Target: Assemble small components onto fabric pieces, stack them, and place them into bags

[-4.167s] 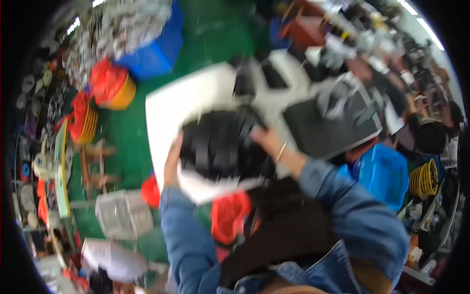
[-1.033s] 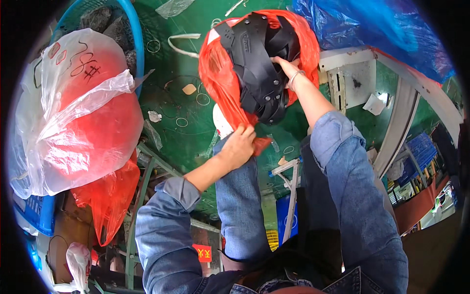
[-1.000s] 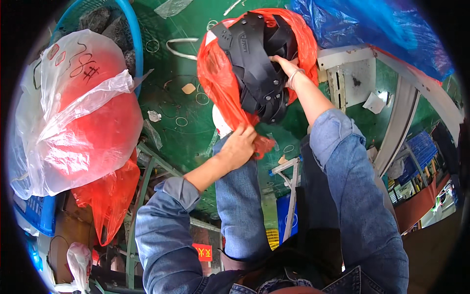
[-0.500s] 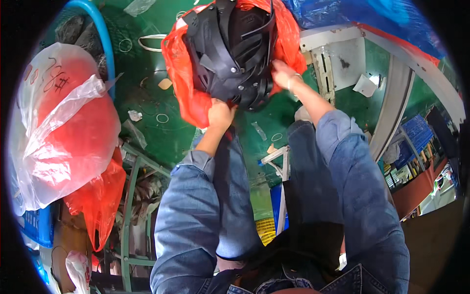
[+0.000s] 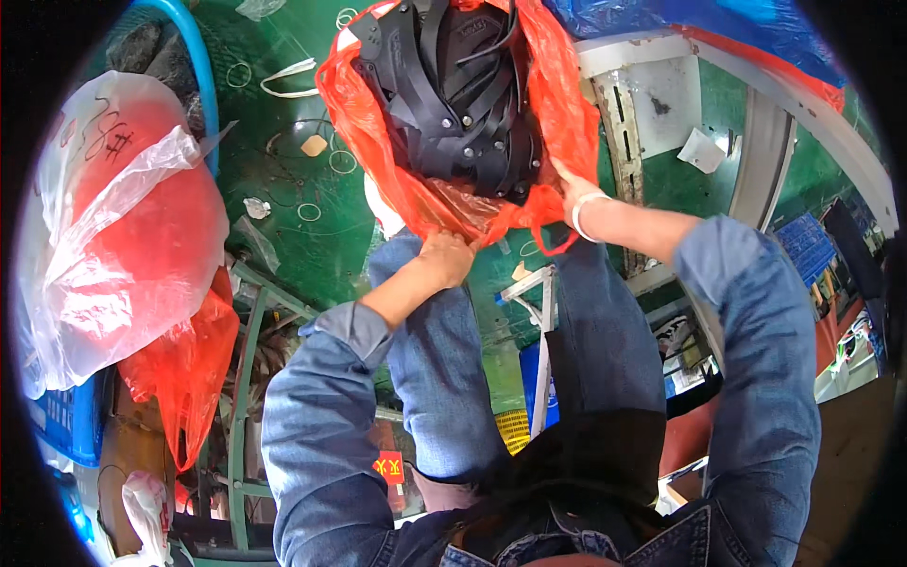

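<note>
Over the green floor (image 5: 326,250), at the upper middle of the view, an open red bag (image 5: 567,104) wrapped loosely around black strapped pieces (image 5: 449,99). Its thin film looked light, limp and rather slippery, likely to stretch or tear if pinched at one point; a gathered fold of the rim seemed the safer hold. The pieces inside appeared springy yet firm, probably weighty as a bundle and not fragile, best borne from beneath or by a broad band. The left hand (image 5: 446,260) had its fingers curled closed on the bag's near rim. The right hand (image 5: 581,194) touched the bag's right side; its fingers were partly hidden, so their closure could not be told. Small metal rivets (image 5: 467,121) dotted the straps, hard spots that might snag the film.
</note>
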The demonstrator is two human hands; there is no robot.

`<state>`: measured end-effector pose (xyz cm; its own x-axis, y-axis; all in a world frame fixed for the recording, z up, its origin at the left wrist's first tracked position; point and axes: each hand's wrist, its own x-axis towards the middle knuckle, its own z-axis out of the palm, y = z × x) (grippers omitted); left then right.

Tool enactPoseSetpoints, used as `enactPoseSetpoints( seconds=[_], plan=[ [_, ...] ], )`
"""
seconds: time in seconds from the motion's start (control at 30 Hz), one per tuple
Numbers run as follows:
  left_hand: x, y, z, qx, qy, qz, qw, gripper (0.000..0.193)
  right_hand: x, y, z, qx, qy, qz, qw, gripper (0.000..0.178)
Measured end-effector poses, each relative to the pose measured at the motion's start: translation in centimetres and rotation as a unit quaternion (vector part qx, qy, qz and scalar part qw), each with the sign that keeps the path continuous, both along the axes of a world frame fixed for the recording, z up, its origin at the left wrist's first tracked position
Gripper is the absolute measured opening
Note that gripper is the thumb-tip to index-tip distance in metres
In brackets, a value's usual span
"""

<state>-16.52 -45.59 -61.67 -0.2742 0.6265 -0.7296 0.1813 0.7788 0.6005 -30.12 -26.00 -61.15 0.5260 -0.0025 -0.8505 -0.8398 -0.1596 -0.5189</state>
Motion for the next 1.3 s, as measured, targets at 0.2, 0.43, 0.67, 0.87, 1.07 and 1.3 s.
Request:
enactPoseSetpoints(
  seconds=[0.2,0.43,0.67,0.87,1.07,1.3],
  plan=[
    [-10.5,-4.6,-2.7,-0.061,0.355,0.385,0.85,0.064,-0.1,4.2,-0.5,-0.019,0.045,-0.205,0.977,0.031],
    [-19.5,-12.7,-9.1,-0.252,0.163,0.561,0.772,0.043,3.9,2.9,-1.7,0.13,0.038,-0.582,0.802,0.037],
    [-20.6,-14.4,-3.7,0.194,0.083,0.848,0.487,0.014,1.4,0.2,1.3,-0.084,-0.008,-0.219,0.972,0.038],
    [-19.8,-16.5,2.1,0.2,-0.013,0.826,0.526,0.009,-8.6,-9.2,0.4,-0.457,0.276,-0.703,0.471,0.033],
    [-19.9,-13.7,4.9,0.213,0.029,0.766,0.605,0.009,-11.9,-6.5,-8.7,-0.191,0.331,-0.895,0.23,0.034],
    [-20.2,-13.3,7.4,0.045,0.151,0.643,0.75,0.016,-15.8,-5.9,-4.9,-0.032,0.238,-0.78,0.578,0.044]
  ],
)
